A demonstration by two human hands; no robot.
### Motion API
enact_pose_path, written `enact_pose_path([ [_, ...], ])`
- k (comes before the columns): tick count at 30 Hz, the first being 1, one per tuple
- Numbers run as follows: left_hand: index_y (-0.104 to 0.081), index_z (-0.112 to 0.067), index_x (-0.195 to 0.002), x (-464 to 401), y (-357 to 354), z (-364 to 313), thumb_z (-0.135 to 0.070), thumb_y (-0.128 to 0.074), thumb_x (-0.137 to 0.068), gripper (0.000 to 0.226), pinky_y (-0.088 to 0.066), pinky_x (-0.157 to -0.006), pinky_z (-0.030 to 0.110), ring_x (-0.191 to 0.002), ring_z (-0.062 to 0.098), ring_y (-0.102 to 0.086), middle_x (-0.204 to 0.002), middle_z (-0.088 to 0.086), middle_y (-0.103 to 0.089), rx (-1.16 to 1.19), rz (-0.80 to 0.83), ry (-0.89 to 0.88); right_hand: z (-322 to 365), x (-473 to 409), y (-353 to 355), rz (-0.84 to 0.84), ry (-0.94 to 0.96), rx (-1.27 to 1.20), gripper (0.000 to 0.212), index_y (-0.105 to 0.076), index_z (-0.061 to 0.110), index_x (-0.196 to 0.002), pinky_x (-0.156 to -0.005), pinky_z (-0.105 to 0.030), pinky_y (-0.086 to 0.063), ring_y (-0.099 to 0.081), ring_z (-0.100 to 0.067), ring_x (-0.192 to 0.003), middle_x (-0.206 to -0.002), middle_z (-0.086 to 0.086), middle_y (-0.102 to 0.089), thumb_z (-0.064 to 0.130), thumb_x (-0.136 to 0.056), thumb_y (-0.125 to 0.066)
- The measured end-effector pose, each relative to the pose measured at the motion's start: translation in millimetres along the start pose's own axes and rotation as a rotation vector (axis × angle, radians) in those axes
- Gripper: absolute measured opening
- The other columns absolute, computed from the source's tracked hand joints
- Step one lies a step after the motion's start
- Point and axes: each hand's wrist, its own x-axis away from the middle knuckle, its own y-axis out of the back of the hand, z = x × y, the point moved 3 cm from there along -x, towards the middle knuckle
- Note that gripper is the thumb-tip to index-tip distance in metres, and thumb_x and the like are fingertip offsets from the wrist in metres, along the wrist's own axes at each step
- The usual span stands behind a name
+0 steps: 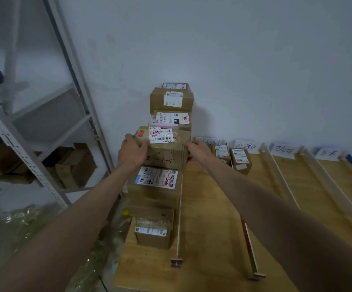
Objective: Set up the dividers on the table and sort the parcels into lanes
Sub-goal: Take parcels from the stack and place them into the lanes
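Note:
A brown cardboard parcel (165, 148) with a white label and red stamps sits in the row of parcels along the table's left lane. My left hand (132, 151) grips its left side and my right hand (198, 151) grips its right side. Behind it lie more parcels (171, 100), and in front a labelled parcel (156, 186) and a smaller one (153, 236). Thin dividers (179, 211) run front to back on the wooden table (211, 218), forming lanes. Two small parcels (239, 160) stand at the back of the second lane.
Handwritten paper lane labels (245, 146) lean against the wall at the back. A white metal shelf (33, 144) with cardboard boxes stands to the left. Crumpled clear plastic (29, 220) lies on the floor beside the table. More dividers (280, 175) mark the right lanes.

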Motion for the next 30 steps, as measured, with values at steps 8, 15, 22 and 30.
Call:
enact_pose_path([
  [8,-0.037,-0.011,-0.138,16.4,20.0,-29.1,-0.042,-0.045,-0.099,0.05,-0.043,-0.097,0.044,-0.119,0.035,-0.048,-0.135,0.017,-0.045,-0.049,0.028,-0.175,11.9,56.0,30.3,0.153,-0.018,0.073,0.065,-0.045,0.019,-0.142,-0.081,-0.043,-0.062,-0.072,-0.032,-0.094,-0.133,-0.017,-0.056,0.055,-0.09,-0.062],
  [15,-0.04,-0.014,-0.138,35.3,-16.4,-91.5,-0.04,-0.044,-0.099,0.047,-0.046,-0.099,0.046,-0.121,0.031,-0.051,-0.138,0.012,-0.051,-0.078,0.221,-0.339,-19.2,86.1,109.0,0.3,-0.145,0.063,0.04,-0.06,0.016,-0.123,-0.099,-0.043,-0.054,-0.067,-0.034,-0.112,-0.131,-0.017,-0.058,0.042,-0.093,-0.064],
  [22,-0.045,-0.012,-0.137,73.9,-87.7,-142.1,-0.043,-0.041,-0.101,0.048,-0.047,-0.097,0.043,-0.115,0.026,-0.053,-0.133,0.01,-0.054,-0.074,0.389,-0.477,-62.1,112.7,194.9,0.037,-0.187,0.033,0.046,-0.065,0.006,-0.12,-0.086,-0.038,-0.06,-0.066,-0.028,-0.111,-0.126,-0.019,-0.062,0.038,-0.088,-0.073],
  [30,-0.039,-0.01,-0.145,124.5,-179.1,-151.9,-0.046,-0.032,-0.103,0.056,-0.039,-0.104,0.044,-0.133,0.034,-0.042,-0.148,0.014,-0.041,-0.394,0.499,-0.606,-132.1,144.9,255.5,-0.369,-0.279,0.059,0.045,-0.058,0.0,-0.121,-0.068,-0.036,-0.058,-0.062,-0.023,-0.089,-0.109,-0.015,-0.061,0.035,-0.094,-0.066],
])
